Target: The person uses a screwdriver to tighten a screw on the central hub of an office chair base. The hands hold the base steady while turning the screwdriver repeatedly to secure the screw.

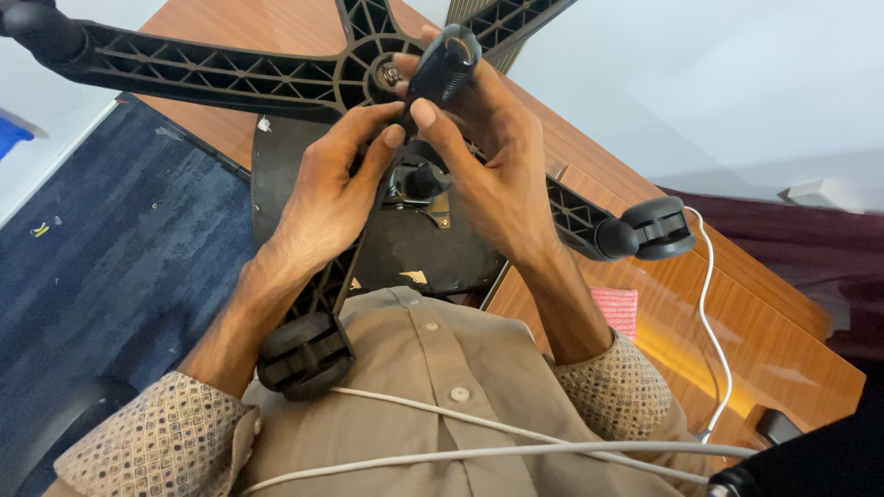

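An upturned black office chair base (230, 78) with ribbed spokes lies across my lap and the wooden desk (737, 322). My right hand (488, 156) grips a dark handled tool (442, 60) whose tip meets the hub (382, 78) at the centre of the base. My left hand (327, 189) rests beside it, its fingertips touching the tool's lower end and the hub area. Under both hands sits the round black seat underside (405, 248) with a metal mechanism (419, 189). One caster wheel (304, 354) is by my left wrist, another caster wheel (658, 228) sits to the right.
A white cable (714, 313) runs over the desk and across my shirt. A pink cloth (615, 308) lies on the desk by my right forearm. Blue carpet (110, 239) covers the floor at left. A white wall (718, 83) stands behind the desk.
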